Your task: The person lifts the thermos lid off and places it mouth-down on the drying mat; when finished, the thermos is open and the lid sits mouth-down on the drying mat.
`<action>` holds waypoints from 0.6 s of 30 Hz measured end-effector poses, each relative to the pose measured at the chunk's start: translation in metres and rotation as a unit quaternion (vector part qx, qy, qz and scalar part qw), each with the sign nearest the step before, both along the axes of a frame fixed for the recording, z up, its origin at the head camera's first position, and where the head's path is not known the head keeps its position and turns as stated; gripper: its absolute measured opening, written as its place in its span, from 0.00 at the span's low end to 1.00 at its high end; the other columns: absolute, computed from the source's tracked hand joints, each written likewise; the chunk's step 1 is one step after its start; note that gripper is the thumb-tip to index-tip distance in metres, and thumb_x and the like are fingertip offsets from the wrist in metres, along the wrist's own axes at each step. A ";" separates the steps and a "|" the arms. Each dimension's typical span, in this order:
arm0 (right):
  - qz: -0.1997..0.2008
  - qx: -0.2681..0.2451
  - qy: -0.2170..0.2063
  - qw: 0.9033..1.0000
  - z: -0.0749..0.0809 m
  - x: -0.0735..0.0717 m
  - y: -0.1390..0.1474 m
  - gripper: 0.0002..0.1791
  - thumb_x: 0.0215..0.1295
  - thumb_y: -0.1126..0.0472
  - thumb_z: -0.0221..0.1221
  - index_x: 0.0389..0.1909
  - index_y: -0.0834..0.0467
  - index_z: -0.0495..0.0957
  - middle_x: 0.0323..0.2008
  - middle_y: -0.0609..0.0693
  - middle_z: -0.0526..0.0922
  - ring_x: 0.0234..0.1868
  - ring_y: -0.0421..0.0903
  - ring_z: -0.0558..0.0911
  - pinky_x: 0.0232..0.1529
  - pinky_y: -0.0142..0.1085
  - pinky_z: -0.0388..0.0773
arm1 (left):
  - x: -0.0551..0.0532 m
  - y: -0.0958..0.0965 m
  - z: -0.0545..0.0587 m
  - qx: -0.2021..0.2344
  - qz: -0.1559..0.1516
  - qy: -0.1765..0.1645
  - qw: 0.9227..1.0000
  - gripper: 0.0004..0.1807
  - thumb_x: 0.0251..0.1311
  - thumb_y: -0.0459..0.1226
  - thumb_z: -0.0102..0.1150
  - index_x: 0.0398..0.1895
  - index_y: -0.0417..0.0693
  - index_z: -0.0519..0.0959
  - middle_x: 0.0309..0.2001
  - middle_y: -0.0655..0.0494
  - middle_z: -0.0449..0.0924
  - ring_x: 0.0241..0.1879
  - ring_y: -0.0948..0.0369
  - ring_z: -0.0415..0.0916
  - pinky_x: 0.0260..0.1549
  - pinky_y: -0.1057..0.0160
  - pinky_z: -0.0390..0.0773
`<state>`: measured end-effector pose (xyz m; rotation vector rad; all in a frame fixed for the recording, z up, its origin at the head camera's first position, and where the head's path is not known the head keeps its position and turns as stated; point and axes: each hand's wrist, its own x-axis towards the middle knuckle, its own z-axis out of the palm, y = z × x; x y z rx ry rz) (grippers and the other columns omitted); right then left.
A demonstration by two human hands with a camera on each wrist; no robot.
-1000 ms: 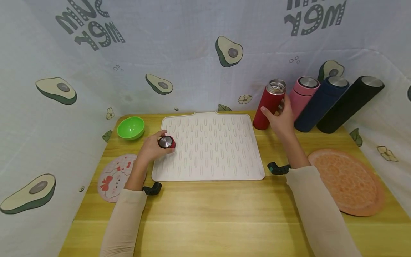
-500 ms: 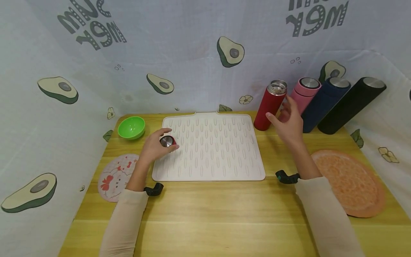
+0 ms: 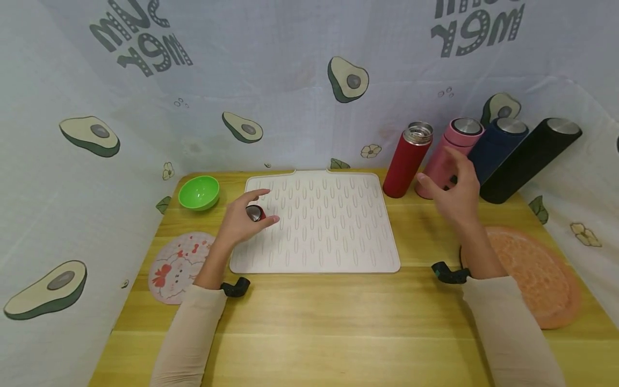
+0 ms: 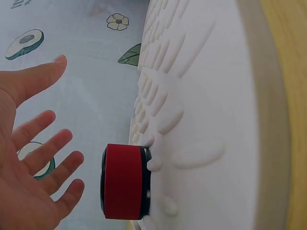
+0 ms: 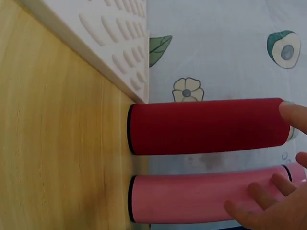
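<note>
A small red cap [image 3: 256,213] with a silver top stands on the left part of the white ridged mat [image 3: 319,231]. My left hand [image 3: 239,221] hovers beside it, fingers and thumb spread; in the left wrist view a gap separates the fingers from the cap [image 4: 123,182]. A red thermos bottle [image 3: 407,164] stands upright without its lid, its steel mouth bare. To its right is a pink thermos [image 3: 442,164], lid on. My right hand [image 3: 456,196] is in front of the pink thermos, fingers spread, holding nothing. Whether the fingers touch it I cannot tell.
A dark blue thermos [image 3: 498,142] and a black thermos [image 3: 527,161] stand at the back right. A round orange-brown mat [image 3: 537,279] lies at the right. A green bowl [image 3: 199,193] and a round pink mat [image 3: 176,269] are at the left. A cloth backdrop [image 3: 290,80] rises behind.
My right hand has let go of the red bottle and moved right, to the pink one. My left hand has spread its fingers away from the cap, which stays on the mat.
</note>
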<state>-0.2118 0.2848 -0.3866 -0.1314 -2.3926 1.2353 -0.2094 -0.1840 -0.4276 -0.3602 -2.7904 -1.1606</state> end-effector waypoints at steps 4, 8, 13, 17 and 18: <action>-0.024 0.002 0.005 1.000 -0.001 0.002 0.006 0.39 0.67 0.48 0.67 0.76 0.35 0.61 0.74 0.48 0.66 0.74 0.52 0.68 0.70 0.58 0.72 | 0.000 0.005 0.000 0.009 -0.011 -0.001 1.000 0.41 0.53 0.51 0.78 0.71 0.58 0.74 0.69 0.53 0.76 0.67 0.48 0.71 0.66 0.41 0.73; -0.050 0.002 0.022 0.999 -0.002 0.000 0.014 0.38 0.66 0.49 0.68 0.74 0.36 0.63 0.70 0.50 0.69 0.70 0.50 0.72 0.68 0.52 0.76 | 0.000 0.010 0.000 0.019 -0.024 0.002 1.000 0.41 0.54 0.52 0.77 0.72 0.59 0.74 0.69 0.54 0.76 0.66 0.49 0.72 0.66 0.41 0.73; -0.068 -0.007 0.023 0.997 -0.004 -0.006 0.023 0.42 0.65 0.49 0.68 0.76 0.33 0.57 0.72 0.48 0.67 0.69 0.49 0.73 0.66 0.48 0.77 | 0.001 0.017 -0.001 0.037 -0.041 0.015 0.998 0.39 0.55 0.51 0.76 0.71 0.61 0.74 0.68 0.54 0.77 0.65 0.50 0.73 0.64 0.42 0.75; -0.067 -0.022 0.008 0.997 -0.006 -0.011 0.028 0.45 0.66 0.49 0.67 0.78 0.33 0.51 0.75 0.47 0.62 0.73 0.49 0.70 0.69 0.53 0.73 | 0.001 0.025 -0.003 0.059 -0.052 0.025 0.997 0.38 0.55 0.51 0.76 0.70 0.60 0.75 0.68 0.55 0.77 0.64 0.51 0.74 0.62 0.41 0.76; -0.064 -0.028 0.002 0.998 -0.007 -0.013 0.029 0.45 0.67 0.49 0.66 0.78 0.33 0.50 0.76 0.47 0.61 0.74 0.50 0.69 0.71 0.54 0.72 | 0.001 0.027 -0.004 0.062 -0.053 0.027 0.996 0.38 0.55 0.51 0.76 0.70 0.60 0.75 0.68 0.55 0.77 0.64 0.51 0.74 0.62 0.42 0.76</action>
